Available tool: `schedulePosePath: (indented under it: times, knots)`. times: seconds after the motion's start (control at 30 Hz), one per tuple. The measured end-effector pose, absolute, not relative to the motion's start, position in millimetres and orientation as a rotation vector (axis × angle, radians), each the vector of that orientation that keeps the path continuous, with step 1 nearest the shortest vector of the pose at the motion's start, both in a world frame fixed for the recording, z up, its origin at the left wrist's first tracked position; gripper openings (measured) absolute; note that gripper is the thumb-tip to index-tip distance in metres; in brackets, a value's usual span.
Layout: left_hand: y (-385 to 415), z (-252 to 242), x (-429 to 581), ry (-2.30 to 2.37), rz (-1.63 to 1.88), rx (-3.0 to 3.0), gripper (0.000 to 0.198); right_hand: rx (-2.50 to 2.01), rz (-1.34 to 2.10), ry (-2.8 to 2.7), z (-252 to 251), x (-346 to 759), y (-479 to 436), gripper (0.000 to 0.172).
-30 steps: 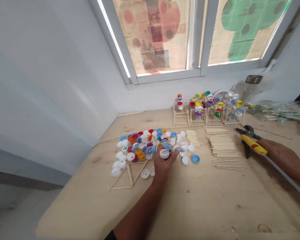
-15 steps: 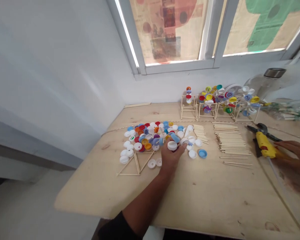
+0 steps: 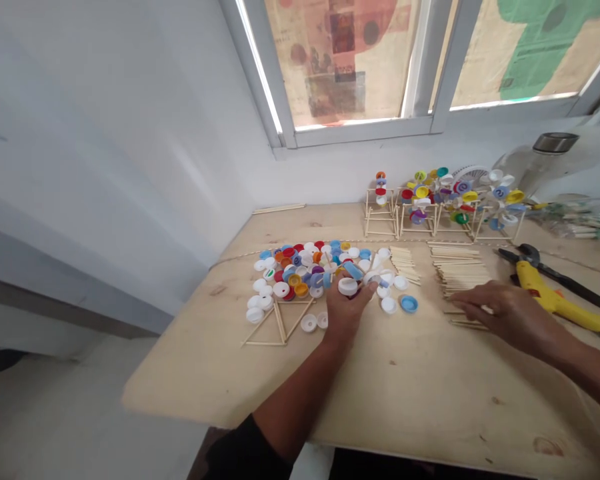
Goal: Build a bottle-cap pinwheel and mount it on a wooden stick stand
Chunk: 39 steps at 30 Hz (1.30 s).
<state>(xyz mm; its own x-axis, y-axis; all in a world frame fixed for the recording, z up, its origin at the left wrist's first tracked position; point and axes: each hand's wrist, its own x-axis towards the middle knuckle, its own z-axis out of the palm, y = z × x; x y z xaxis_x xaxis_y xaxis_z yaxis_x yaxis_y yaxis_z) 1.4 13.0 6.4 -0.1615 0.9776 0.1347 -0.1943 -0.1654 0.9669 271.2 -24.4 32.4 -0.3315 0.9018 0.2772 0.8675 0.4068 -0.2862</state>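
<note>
My left hand point(image 3: 347, 310) is closed on a cap wheel point(image 3: 350, 270), made of white and blue bottle caps joined with thin sticks. It is held over the right side of a pile of bottle caps point(image 3: 290, 267) in many colours; my fingers partly hide it. My right hand point(image 3: 510, 317) reaches over the near end of a stack of wooden sticks point(image 3: 457, 267). Its fingers are stretched out and a little apart, with the tips at the sticks. No stick shows in its grasp. Behind that hand lies a yellow glue gun point(image 3: 555, 307).
Finished cap wheels on stick frames point(image 3: 423, 207) stand along the wall. Black-handled pliers point(image 3: 535, 260) lie behind the glue gun. A triangular stick frame point(image 3: 280, 323) rests in front of the caps. Shorter sticks point(image 3: 405, 265) and a blue cap point(image 3: 409, 304) lie between my hands.
My right hand has left the glue gun and moved left to the stick stack. The glue gun now lies on the table, turned. My left hand keeps the cap wheel in nearly the same place.
</note>
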Motion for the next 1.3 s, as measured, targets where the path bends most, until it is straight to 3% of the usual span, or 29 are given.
schedulePosePath:
  times: [0.13, 0.7, 1.3]
  knots:
    - [14, 5, 0, 1.048, 1.488, 1.095, 0.027, -1.447, 0.201, -2.435, 24, 239, -17, 0.036]
    - [13, 5, 2, 0.998, 1.466, 1.012, 0.031, -1.409, -0.088, -2.549, -3, 202, -12, 0.016]
    - [13, 5, 1, 1.000, 1.478, 0.975, 0.034, -1.643, -0.063, -2.427, 8, 198, 19, 0.019]
